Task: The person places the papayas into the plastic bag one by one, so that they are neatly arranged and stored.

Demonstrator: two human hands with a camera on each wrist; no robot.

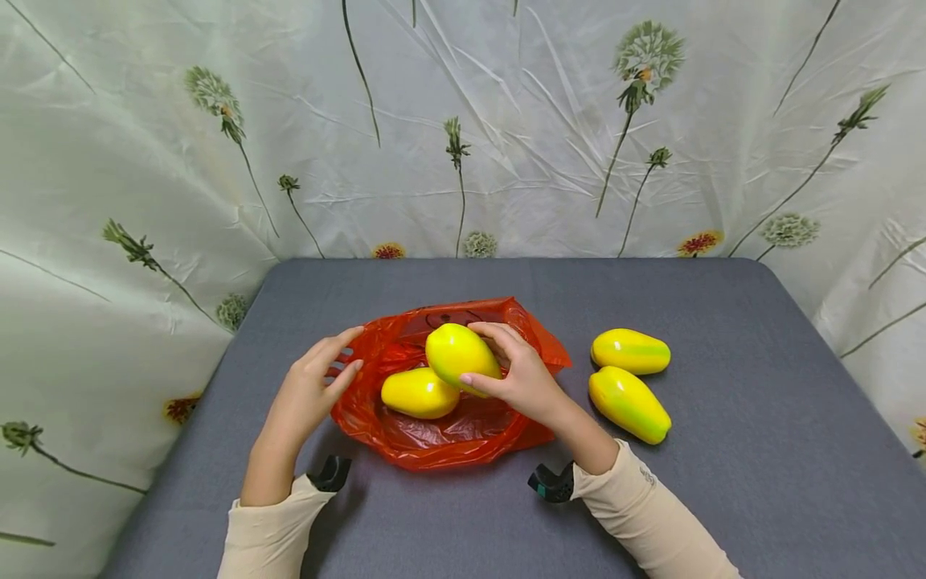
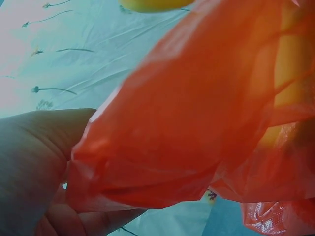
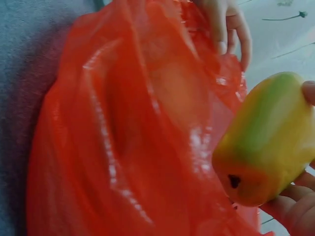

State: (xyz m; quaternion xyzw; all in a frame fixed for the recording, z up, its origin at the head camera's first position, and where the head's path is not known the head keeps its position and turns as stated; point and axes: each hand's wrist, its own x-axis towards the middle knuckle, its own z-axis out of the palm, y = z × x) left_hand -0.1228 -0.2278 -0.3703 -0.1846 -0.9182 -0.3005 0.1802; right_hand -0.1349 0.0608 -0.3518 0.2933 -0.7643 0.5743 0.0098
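A red plastic bag [image 1: 427, 460] lies with its mouth open on the table, and one yellow papaya [image 1: 419, 394] rests inside it. My right hand [image 1: 524, 378] grips a second papaya [image 1: 460, 354], thumb on the near side and fingers on the far side, over the bag's mouth. In the right wrist view this held papaya [image 3: 268, 137] shows a green stripe and a dark stem end. At the bag's left rim, my left hand [image 1: 311, 390] pinches the plastic between thumb and fingers. The left wrist view shows the red film [image 2: 162, 128] covering part of those fingers.
Two more yellow-green papayas, an upper one [image 1: 631, 351] and a lower one [image 1: 629, 404], lie close together right of the bag. The grey table [image 1: 448, 531] ends at a white flower-printed curtain [image 1: 405, 177] at the back and sides.
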